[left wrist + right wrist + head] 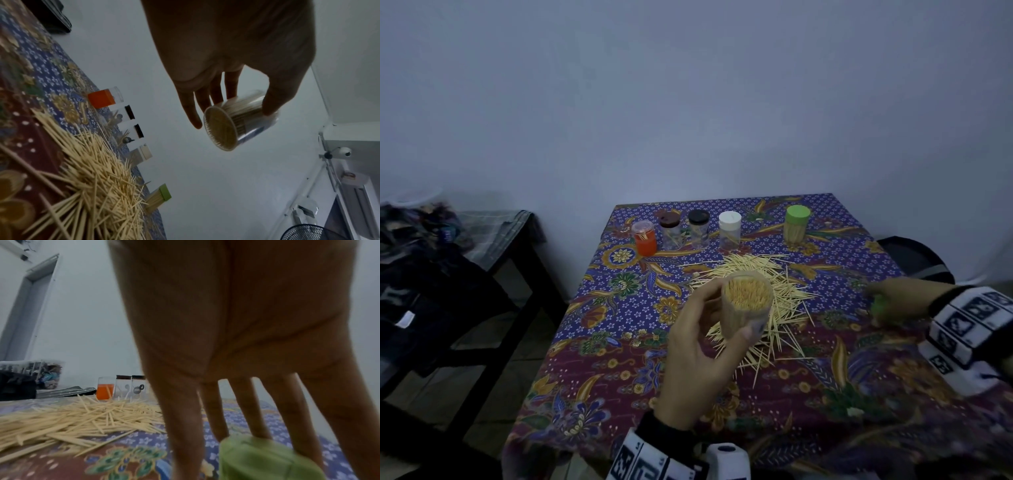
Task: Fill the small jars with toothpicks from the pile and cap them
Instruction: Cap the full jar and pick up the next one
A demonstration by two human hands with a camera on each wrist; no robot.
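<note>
The head view looks forward and down from above the table's (619,308) near edge, taking in the whole cloth, the wall (688,102) and both hands. The left wrist view is rolled sideways, close behind the left hand (232,53), facing the wall across the pile (96,183). The right wrist view sits low, just behind the right hand (236,321), seemingly level with the table; all three share the pile and the orange jar (645,238).

Left hand (700,346) raised, fingers and thumb curled in a grip, right hand (900,301) low, fingers (246,410) extended downward, spread.
</note>
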